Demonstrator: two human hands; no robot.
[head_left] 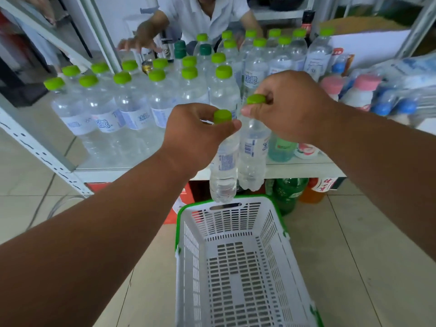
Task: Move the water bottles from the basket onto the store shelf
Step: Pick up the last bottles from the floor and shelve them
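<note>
A: What did the hands have?

B: One bottle each. Left hand (195, 131) pinched the neck of the left water bottle (224, 171) just under its green cap (222, 116), fingers curled round it. Right hand (290, 107) gripped the right water bottle (252, 156) the same way, at its green top (256, 99).

A: Where were the bottles?

B: Both hung upright in the air, side by side & touching or nearly so, approx. mid-frame. Their bases were above the far rim of the basket (188, 267), in front of the shelf (146, 169) edge. Neither stood on the shelf.

A: And the basket?

B: White plastic w/ green rim, on the tile floor at 6 o'clock from the held bottles. Slotted bottom fully visible, nothing seen in it.

A: Shelf?

B: Rows of green-capped water bottles (132, 107) stood on it from 10 to 1 o'clock of the hands. At 3 o'clock were pink-capped bottles (361, 90) & blue-capped ones (389, 107). Just behind the right bottle, a blue-green bottle (282, 147). Below the shelf at 5 o'clock, a green soda bottle (287, 192) & an orange one (313, 194).

A: Anyone else?

B: A person in a white shirt (203, 15) at 12 o'clock, behind the shelf, one hand (139, 38) reaching down near the back row. Couldn't tell if it held anything.
</note>
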